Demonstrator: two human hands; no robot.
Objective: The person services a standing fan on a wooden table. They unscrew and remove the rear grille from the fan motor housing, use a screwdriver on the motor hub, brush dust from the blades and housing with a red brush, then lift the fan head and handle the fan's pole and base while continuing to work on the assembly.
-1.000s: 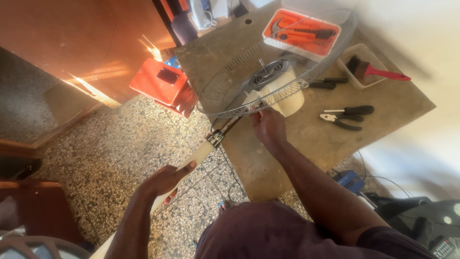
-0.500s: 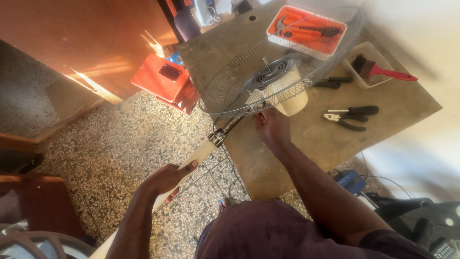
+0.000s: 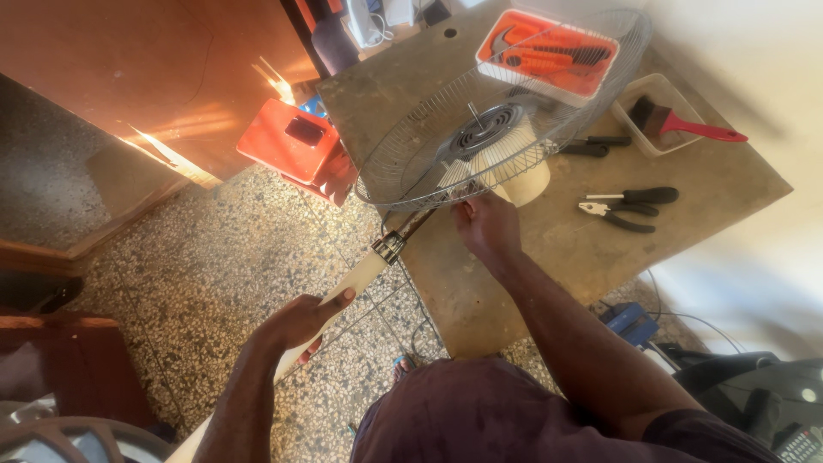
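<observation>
Fingers (image 3: 330,302) of the left hand (image 3: 296,326) wrapped the fan pole (image 3: 356,276) below the wire guard (image 3: 506,111), right hand (image 3: 487,227) pinched its rim, so any slip probably tipped it off the workbench (image 3: 729,184).

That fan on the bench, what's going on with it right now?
A person has a standing fan laid across a workbench. The left hand grips the fan's cream pole, and the right hand is at the lower rim of the wire fan guard. The blades are off, leaving the motor exposed. Pliers and a brush lie nearby, untouched.
</observation>
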